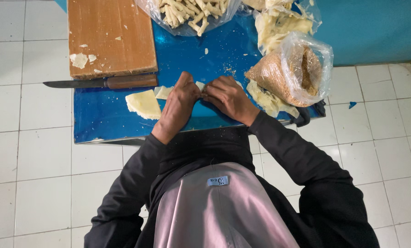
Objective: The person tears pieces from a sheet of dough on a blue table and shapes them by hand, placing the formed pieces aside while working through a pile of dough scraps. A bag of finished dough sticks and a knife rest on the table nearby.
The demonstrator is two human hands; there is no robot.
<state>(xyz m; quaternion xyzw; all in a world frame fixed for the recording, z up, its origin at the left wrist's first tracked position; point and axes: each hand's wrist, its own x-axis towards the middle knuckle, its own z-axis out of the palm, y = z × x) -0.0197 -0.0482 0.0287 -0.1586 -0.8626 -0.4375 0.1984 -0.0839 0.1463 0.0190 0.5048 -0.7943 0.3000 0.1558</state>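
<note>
Head view: left hand (178, 106) & right hand (228, 97) meet fingertip to fingertip over the blue table (99, 117), both pinching a small pale wrapper piece (200, 85) between them, fingers pressed together on it. Just left of the hands lie a pale wrapper sheet (143, 104) and a knife (102, 83) along the wooden board (111, 36); a bag of crumbs (288, 71) sits near the right hand, w/ a bag of rolled sticks (187, 14) at the far edge.

On the counter (104, 115), a cutting board (111, 34) lies far left, a knife (99, 83) just before it, a wrapper sheet (143, 104) nearer. A crumb bag (290, 73) sits right, and a bag of rolled sticks (189, 14) behind.
</note>
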